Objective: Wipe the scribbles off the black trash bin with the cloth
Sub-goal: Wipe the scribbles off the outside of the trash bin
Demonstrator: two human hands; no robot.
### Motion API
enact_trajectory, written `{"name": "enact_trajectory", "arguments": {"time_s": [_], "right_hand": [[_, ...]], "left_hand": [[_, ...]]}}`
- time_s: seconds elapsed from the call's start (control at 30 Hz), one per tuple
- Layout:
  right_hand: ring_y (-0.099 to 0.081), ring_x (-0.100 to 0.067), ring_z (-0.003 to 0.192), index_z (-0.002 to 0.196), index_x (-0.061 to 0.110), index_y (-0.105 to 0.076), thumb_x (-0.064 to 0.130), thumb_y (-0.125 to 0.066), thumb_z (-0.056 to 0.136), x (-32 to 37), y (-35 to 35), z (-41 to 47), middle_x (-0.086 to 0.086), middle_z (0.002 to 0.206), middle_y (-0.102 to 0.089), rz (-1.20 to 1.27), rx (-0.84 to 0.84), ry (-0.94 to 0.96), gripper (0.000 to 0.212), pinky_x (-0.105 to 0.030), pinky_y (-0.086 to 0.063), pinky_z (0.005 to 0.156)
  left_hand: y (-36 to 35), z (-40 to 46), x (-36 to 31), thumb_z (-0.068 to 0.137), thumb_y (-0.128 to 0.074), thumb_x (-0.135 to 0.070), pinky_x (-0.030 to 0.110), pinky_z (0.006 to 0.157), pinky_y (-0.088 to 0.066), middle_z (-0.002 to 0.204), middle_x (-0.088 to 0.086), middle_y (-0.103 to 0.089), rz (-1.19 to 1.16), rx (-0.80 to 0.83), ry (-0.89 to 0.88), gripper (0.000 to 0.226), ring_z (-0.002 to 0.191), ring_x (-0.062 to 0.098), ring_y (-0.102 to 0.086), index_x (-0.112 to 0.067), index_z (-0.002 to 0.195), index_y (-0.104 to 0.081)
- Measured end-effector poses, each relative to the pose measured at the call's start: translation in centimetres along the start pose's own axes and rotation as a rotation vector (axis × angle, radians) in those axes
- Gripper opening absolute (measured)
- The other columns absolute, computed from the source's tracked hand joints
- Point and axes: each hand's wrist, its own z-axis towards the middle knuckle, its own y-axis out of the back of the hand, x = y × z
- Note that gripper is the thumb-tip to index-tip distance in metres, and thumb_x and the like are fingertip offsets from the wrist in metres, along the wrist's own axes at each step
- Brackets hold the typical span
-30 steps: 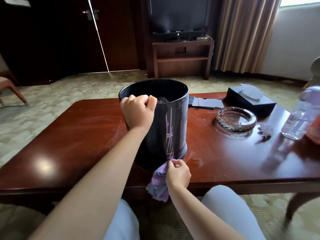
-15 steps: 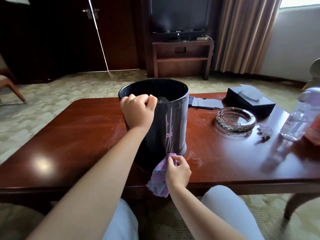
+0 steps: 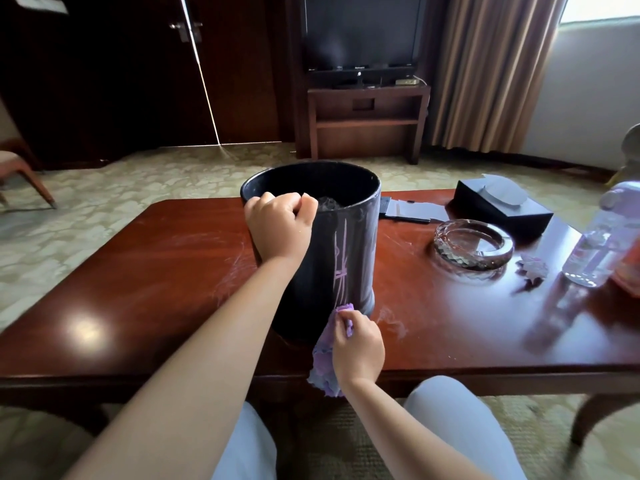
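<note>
A black trash bin (image 3: 356, 237) stands upright on the dark red wooden table (image 3: 156, 271). Purple scribbles (image 3: 342, 265) run down its near side in vertical lines. My left hand (image 3: 278, 225) grips the bin's near rim. My right hand (image 3: 358, 344) pinches a purple cloth (image 3: 325, 362) and presses its top corner against the bin's lower wall, just below the scribbles. The rest of the cloth hangs over the table's front edge.
Right of the bin lie a glass ashtray (image 3: 472, 242), a crumpled purple scrap (image 3: 535, 268), a clear water bottle (image 3: 602, 237) and a black tissue box (image 3: 502, 206). A notepad with a pen (image 3: 408, 213) lies behind the bin. My knees sit under the front edge.
My right hand has moved the cloth slightly up the bin's lower wall, toward the bottom of the scribbles. My left hand has kept its grip on the rim.
</note>
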Motion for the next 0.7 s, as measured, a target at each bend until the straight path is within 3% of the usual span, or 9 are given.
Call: {"name": "enact_trajectory", "arguments": {"time_s": [0.17,0.3,0.43,0.57,0.7], "right_hand": [[-0.058,-0.016,0.084,0.09,0.022,-0.069,0.024,-0.055,0.09,-0.22,0.03,0.14,0.004,0.085,-0.066,-0.11,0.071,-0.001,0.014,-0.024,-0.031,0.058],[-0.056,-0.016,0.081,0.092,0.018,-0.072,0.021,-0.06,0.089,-0.32,0.02,-0.05,0.004,0.085,-0.069,-0.041,-0.027,0.095,0.012,-0.012,-0.027,0.055],[-0.057,-0.015,0.085,0.095,0.021,-0.071,0.024,-0.056,0.091,-0.9,-0.02,0.14,0.004,0.088,-0.068,-0.145,0.084,0.104,0.016,-0.022,-0.028,0.057],[-0.054,-0.01,0.075,0.089,0.019,-0.074,0.019,-0.066,0.085,-0.52,-0.07,-0.18,0.005,0.082,-0.07,-0.068,-0.021,0.181,0.009,-0.007,-0.026,0.056],[-0.061,-0.017,0.077,0.088,0.02,-0.074,0.023,-0.059,0.088,-0.59,-0.26,-0.16,0.005,0.08,-0.07,-0.147,0.034,0.196,0.016,-0.02,-0.033,0.056]], "left_hand": [[0.02,0.02,-0.1,0.081,-0.042,-0.027,0.031,0.065,-0.025,0.041,-0.004,-0.023,-0.006,-0.004,0.005,0.04,0.048,0.02,-0.027,-0.017,0.045,-0.029],[0.04,-0.06,-0.03,0.082,-0.041,-0.028,0.032,0.066,-0.026,0.041,-0.004,-0.024,-0.003,0.002,0.011,0.041,0.049,0.02,-0.028,-0.017,0.044,-0.029],[0.01,-0.02,-0.07,0.081,-0.042,-0.028,0.031,0.066,-0.026,0.041,-0.004,-0.024,-0.001,-0.004,0.01,0.04,0.049,0.02,-0.028,-0.017,0.045,-0.029],[-0.02,-0.06,-0.09,0.082,-0.042,-0.028,0.032,0.066,-0.026,0.042,-0.006,-0.022,0.0,-0.006,0.002,0.04,0.049,0.02,-0.028,-0.018,0.045,-0.029],[0.11,0.01,-0.18,0.081,-0.042,-0.028,0.031,0.065,-0.024,0.043,-0.012,-0.011,-0.001,0.0,0.007,0.04,0.05,0.019,-0.026,-0.018,0.046,-0.025]]}}
